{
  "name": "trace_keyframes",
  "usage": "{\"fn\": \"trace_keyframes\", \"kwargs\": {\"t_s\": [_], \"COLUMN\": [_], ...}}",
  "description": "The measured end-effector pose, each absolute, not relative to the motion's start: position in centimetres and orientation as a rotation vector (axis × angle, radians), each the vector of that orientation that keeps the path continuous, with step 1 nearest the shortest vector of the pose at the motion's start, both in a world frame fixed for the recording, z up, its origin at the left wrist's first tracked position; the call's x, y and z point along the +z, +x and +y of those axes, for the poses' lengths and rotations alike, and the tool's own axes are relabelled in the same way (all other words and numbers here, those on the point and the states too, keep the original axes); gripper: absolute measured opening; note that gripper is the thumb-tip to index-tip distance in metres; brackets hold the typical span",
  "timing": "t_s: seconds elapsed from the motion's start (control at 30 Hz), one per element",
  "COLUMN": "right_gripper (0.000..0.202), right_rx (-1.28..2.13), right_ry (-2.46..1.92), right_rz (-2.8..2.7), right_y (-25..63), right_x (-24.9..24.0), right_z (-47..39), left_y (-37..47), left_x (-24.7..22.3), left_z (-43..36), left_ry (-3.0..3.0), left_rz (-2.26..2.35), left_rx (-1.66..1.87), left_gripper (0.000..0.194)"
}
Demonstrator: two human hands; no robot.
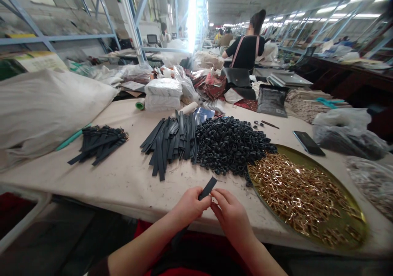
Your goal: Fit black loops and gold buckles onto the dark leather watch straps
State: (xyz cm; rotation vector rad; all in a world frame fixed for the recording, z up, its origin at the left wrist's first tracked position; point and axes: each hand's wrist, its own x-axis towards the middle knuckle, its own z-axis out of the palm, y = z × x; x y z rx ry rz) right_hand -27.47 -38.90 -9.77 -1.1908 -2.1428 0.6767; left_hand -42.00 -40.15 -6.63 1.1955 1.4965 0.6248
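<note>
At the table's front edge, my left hand (192, 204) is closed around a dark strap (208, 188), whose flat end sticks up past the fingers. My right hand (229, 210) meets it, thumb and fingertips pinched beside the strap; what lies between them is too small to make out. Ahead is a heap of small black loops (233, 145). To its left lie flat dark straps (170, 141) in a loose pile. A gold oval tray (353, 198) on the right carries many small gold buckles (294, 190).
A bunch of dark straps with gold ends (100, 143) lies on the left beside a large pale cloth bundle (46, 108). A phone (308, 143) and plastic bags (350, 132) sit on the right. Wrapped packages (162, 93) stand behind. A person (248, 46) works farther back.
</note>
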Motion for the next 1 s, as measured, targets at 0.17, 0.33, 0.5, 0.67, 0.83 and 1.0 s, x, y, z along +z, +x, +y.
{"fn": "trace_keyframes", "kwargs": {"t_s": [0.17,0.33,0.5,0.67,0.83,1.0], "right_gripper": [0.027,0.03,0.026,0.022,0.019,0.014], "right_rx": [0.764,1.169,0.935,0.877,0.711,0.461], "right_ry": [-1.242,-1.363,-1.352,-1.382,-1.483,-1.571], "right_rz": [-2.095,-1.639,-1.738,-2.095,-2.325,-2.402], "right_y": [-27.3,-27.4,-26.9,-26.1,-26.9,-28.2], "right_x": [-9.5,-10.9,-11.7,-10.5,-11.0,-11.0], "right_z": [-38.5,-37.7,-37.8,-40.1,-41.3,-41.2], "left_y": [-42.3,-42.5,-42.7,-43.5,-43.6,-44.1], "left_x": [-7.1,-8.1,-8.4,-8.5,-8.8,-8.8], "left_z": [-40.1,-40.3,-40.5,-41.2,-41.7,-42.9], "left_ry": [1.251,1.135,1.051,1.014,1.043,1.086], "left_rz": [1.489,1.478,1.544,1.509,1.488,1.503], "left_rx": [0.717,0.684,0.679,0.715,0.728,0.737], "left_gripper": [0.028,0.025,0.028,0.029,0.028,0.026]}}
